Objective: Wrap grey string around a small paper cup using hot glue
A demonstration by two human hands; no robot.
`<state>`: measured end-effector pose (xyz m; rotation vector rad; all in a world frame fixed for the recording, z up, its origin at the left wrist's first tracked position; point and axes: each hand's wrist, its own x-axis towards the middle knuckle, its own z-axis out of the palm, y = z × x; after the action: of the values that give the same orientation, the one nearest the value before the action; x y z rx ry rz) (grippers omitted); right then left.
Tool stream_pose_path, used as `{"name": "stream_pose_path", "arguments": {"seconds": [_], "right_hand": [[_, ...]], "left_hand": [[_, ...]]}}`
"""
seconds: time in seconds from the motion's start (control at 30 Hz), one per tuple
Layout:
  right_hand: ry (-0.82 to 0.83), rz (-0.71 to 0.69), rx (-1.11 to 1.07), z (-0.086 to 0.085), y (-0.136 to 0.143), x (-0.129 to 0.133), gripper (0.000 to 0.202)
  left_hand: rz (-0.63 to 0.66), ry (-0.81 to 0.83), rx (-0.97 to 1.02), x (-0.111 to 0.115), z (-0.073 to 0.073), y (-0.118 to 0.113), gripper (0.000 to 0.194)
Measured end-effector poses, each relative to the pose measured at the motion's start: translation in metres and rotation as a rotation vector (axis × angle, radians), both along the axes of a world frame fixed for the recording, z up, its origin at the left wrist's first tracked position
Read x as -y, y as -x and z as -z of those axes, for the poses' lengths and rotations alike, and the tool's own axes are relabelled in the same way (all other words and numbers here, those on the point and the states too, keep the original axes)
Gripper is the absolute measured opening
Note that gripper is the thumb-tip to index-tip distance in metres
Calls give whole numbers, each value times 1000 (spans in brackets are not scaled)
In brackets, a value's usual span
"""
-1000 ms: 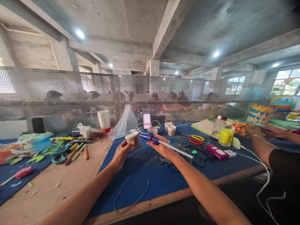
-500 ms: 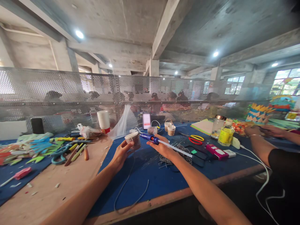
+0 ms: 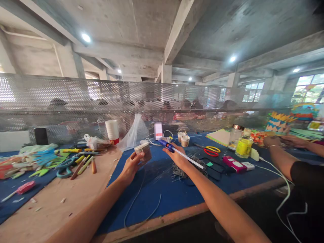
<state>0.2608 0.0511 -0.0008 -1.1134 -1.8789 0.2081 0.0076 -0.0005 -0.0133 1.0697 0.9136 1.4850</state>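
Observation:
Over the blue mat, my left hand is closed on a small paper cup with a pale rim, held slightly tilted. A thin grey cord trails below it onto the mat. My right hand grips a blue glue gun; a long white glue stick sticks out of its rear over the wrist. The gun's nozzle points away to the upper left, apart from the cup. Beneath my right wrist lies a tangle of grey cord.
Two small cups stand behind my right hand, near red-and-yellow scissors. A jar with yellow liquid is at the right, beside a co-worker's arm. Tools and stacked white cups sit at the left.
The glue gun has moved away from the cup's rim, its nozzle swinging up and to the right. The cup in my left hand has barely shifted.

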Motion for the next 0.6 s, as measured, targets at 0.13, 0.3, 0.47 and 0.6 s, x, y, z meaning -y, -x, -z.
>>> {"name": "stream_pose_path", "arguments": {"seconds": [0.13,0.3,0.47,0.6], "right_hand": [[46,263,229,-4,-6,-1,25],[161,333,434,5,-9,-5,34],[262,404,559,16,-9,-8,33],[291,447,568,18,-10,-9,34]], "left_hand": [[-30,-5,11,-1,0,0,59],[-89,-10,30,1,-3,-2,55],[-71,-9,25,2,-3,-3,54],[-51,-14,6,1,0,-2,55]]}}
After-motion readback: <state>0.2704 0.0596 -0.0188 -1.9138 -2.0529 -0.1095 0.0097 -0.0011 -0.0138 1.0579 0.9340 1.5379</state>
